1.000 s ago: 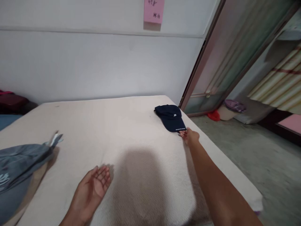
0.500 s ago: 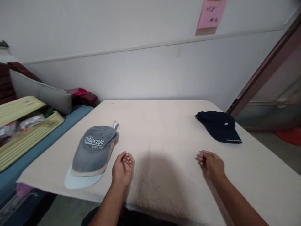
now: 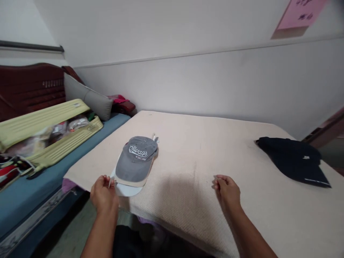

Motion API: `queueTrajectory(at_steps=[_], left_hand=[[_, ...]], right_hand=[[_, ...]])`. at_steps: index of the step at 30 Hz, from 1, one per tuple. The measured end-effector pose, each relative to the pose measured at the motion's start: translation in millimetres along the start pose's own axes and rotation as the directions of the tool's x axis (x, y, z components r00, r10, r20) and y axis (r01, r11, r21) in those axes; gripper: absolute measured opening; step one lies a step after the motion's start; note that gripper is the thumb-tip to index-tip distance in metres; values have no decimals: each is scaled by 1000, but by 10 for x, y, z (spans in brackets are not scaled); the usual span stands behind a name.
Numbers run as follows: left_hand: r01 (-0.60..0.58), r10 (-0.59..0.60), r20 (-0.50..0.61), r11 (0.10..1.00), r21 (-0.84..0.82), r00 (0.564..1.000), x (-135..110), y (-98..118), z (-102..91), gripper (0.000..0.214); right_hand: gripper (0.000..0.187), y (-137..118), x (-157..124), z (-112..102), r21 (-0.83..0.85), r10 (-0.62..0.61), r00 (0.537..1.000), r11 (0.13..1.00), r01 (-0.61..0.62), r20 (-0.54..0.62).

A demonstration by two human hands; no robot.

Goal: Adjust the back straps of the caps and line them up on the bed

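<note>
A grey cap [image 3: 136,159] with white lettering lies on top of a stack of caps near the left edge of the cream-covered table [image 3: 209,157]; a pale blue brim [image 3: 126,189] sticks out beneath it. My left hand [image 3: 103,195] is at that brim, its fingers pinched on the edge of the bottom cap. My right hand [image 3: 227,190] rests on the cloth in the middle, fingers curled, nothing visible in them. A dark navy cap [image 3: 294,161] lies at the far right of the table.
To the left stands a bed with a blue sheet [image 3: 18,215], an open yellow-green suitcase [image 3: 45,134] full of things, a grey pillow [image 3: 88,96] and a dark wooden headboard [image 3: 29,87]. A pink note [image 3: 301,12] hangs on the white wall.
The view has swung left. My right hand let go of the navy cap and drew back to the middle. My left hand moved to the cap stack and pinched its brim.
</note>
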State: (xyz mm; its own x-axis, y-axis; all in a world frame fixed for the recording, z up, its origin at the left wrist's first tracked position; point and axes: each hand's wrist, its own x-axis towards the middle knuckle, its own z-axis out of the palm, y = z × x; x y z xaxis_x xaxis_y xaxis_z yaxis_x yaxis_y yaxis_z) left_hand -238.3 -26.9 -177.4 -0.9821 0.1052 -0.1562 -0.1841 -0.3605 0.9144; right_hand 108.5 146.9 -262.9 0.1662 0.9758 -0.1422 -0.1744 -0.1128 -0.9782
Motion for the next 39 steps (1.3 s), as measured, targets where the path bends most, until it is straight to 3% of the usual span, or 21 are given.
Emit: queueTrajectory(at_steps=[3, 7, 9, 13, 15, 18, 22, 24, 29, 33, 39], left_hand=[[-118, 110, 51, 971, 209, 993, 141, -52, -45, 21], [-240, 136, 253, 863, 444, 958, 225, -137, -7, 58], [-326, 143, 343, 757, 566, 928, 247, -159, 23, 71], [-490, 180, 462, 451, 746, 868, 269, -166, 72, 83], [-504, 210, 459, 408, 761, 863, 264, -153, 92, 84], [-499, 262, 425, 463, 733, 866, 232, -128, 134, 79], [-426, 248, 377, 739, 522, 892, 160, -139, 227, 63], [-400, 239, 388, 819, 413, 890, 135, -167, 278, 53], [-359, 217, 362, 848, 389, 907, 204, -208, 323, 39], [-180, 46, 332, 906, 383, 942, 317, -187, 269, 25], [109, -154, 303, 981, 159, 941, 344, -190, 286, 5]], right_hand=[[24, -56, 11, -5, 17, 82, 996, 996, -83, 38], [22, -119, -7, 5, 8, 143, 987, 990, -143, 73], [20, -130, -17, 29, -1, 140, 987, 990, -141, 77], [18, -117, -25, 85, -31, 133, 987, 991, -131, 92], [17, -111, -28, 99, -30, 125, 987, 992, -122, 102], [16, -124, -40, 103, -57, 116, 987, 992, -110, 109], [16, -158, -61, 104, -88, 117, 988, 990, -109, 103], [15, -164, -60, 108, -88, 112, 988, 991, -103, 104], [15, -138, -34, 103, -83, 95, 988, 993, -85, 120], [15, -103, -9, 88, -87, 87, 988, 993, -76, 129], [18, -40, 47, 90, -99, 72, 988, 993, -59, 137]])
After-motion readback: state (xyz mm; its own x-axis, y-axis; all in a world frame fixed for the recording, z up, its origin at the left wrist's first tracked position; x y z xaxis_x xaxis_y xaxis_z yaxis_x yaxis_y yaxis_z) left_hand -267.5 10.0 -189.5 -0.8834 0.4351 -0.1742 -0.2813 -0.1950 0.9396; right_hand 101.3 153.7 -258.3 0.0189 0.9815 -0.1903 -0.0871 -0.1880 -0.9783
